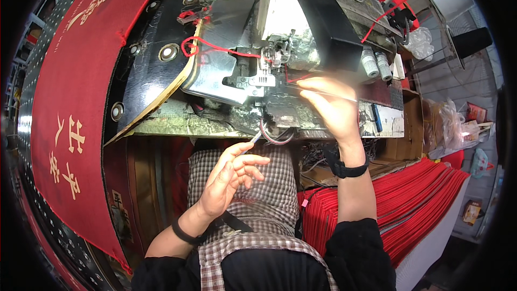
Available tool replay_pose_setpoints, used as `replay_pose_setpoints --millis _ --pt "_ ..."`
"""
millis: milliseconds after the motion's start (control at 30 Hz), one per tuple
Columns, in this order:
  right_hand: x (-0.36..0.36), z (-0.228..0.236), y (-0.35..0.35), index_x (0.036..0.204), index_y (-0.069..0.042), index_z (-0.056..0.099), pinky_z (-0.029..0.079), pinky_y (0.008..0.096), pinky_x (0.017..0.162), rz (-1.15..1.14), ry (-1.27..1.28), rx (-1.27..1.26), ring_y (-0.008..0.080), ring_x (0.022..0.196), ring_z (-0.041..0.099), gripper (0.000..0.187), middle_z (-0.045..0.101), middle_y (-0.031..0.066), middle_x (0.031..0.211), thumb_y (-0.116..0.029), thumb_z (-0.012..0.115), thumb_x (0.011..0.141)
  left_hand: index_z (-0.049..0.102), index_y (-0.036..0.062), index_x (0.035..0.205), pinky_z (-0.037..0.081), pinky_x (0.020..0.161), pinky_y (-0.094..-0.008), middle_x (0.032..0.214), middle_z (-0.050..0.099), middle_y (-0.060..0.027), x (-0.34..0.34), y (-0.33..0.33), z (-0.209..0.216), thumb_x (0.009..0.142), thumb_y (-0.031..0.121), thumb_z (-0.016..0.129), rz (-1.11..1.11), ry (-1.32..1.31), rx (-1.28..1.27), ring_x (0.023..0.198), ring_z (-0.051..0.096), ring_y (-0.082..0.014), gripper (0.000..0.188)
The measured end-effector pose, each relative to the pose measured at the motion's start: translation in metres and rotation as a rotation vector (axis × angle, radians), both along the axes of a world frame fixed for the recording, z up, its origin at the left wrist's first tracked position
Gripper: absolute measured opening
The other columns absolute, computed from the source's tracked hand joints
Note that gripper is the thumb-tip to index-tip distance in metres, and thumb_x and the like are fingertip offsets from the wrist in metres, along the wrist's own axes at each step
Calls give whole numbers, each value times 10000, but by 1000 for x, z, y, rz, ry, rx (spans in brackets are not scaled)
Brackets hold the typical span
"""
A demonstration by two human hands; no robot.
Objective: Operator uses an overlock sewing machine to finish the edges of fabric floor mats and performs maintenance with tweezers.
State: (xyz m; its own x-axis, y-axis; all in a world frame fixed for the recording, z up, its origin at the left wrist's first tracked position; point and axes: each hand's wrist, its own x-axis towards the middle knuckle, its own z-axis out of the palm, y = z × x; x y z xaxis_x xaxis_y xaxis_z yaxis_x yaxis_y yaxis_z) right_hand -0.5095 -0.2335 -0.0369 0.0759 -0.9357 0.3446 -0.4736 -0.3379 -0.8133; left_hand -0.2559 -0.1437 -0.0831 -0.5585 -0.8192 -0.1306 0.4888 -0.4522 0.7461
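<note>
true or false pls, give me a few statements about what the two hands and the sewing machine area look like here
1. The left hand pinches a slim metal tool. True.
2. The right hand rests in the lap on the checked apron. False: it is raised at the sewing machine, fingers near the needle area.
3. Red thread lies across the machine's bed. True.
4. The big mat on the left is blue. False: it is red with gold characters.
5. A stack of red sheets lies to the person's right. True.
6. Both wrists are bare. False: each wears a dark band.
</note>
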Motion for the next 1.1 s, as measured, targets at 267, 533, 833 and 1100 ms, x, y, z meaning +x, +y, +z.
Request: replay_pose_setpoints --millis 267,533,833,1100 --pt "5 0 -4 895 19 683 512 272 710 57 66 -80 195 785 657 160 686 120 862 24 684 735 249 17 1378 430 750 -246 1233 522 -223 1 0 -1 993 433 290 -1 -24 -18 942 584 -183 568" --pt "4 0 5 908 42 677 529 274 711 23 -142 36 164 758 659 140 691 117 853 64 639 774 452 -7 1253 450 688 -204 1115 582 -162 -3 -12 24 946 115 483 131 -264 -192 836 595 -129 332" --pt "17 30 28 894 48 648 549 280 729 98 -725 135 193 778 674 107 684 144 854 80 607 800 552 -41 1186 504 728 -214 1171 577 -123 -53 -69 50 875 -41 547 281 -419 -515 936 623 -144 311" --pt "18 27 38 928 61 639 553 289 748 5 -841 73 205 803 675 117 677 149 874 64 608 815 583 -51 1045 541 759 -250 921 662 -146 -58 -76 51 924 39 534 366 -246 -221 815 668 -176 159"
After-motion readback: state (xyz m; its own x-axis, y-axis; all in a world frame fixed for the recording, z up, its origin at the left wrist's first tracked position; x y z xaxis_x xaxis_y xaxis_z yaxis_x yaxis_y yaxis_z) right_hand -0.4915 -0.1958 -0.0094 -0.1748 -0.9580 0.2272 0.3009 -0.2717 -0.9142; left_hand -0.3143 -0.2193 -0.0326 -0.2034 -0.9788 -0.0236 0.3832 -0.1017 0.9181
